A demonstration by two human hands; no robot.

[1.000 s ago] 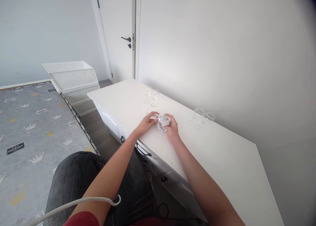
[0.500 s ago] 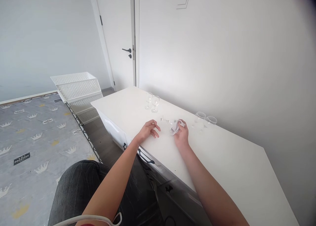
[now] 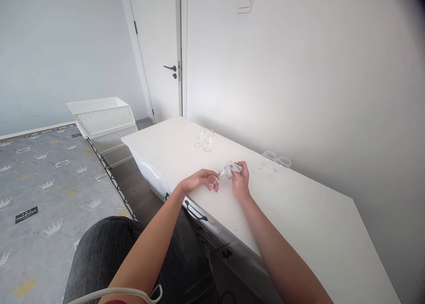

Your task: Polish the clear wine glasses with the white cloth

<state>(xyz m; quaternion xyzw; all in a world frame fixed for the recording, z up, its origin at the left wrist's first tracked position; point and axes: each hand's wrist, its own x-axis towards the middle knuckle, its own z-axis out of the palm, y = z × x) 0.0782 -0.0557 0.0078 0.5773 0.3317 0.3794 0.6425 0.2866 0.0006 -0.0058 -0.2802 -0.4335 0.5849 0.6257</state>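
Observation:
Above the white tabletop, my left hand [image 3: 206,180] is closed on the foot end of a clear stemmed glass [image 3: 221,174]. My right hand [image 3: 241,180] grips a pale cloth [image 3: 232,169] bunched against the bowl end of that glass, which it mostly hides. The glass lies tilted sideways between both hands. Beyond my left hand, two clear stemmed glasses [image 3: 208,138] stand upright near the table's back edge. Right of my right hand, two more clear glasses [image 3: 283,163] stand by the wall; their lower parts are hard to make out.
The white table [image 3: 299,224] runs along the wall, with clear-fronted drawers and dark handles [image 3: 195,211] below its near edge. A white perforated rack [image 3: 106,118] stands left of the table, beside a grey patterned mattress [image 3: 66,184]. A door [image 3: 156,42] is at the back.
My left hand has moved right and closed on the glass's foot end. The glass and cloth have shifted slightly nearer and to the left with my right hand.

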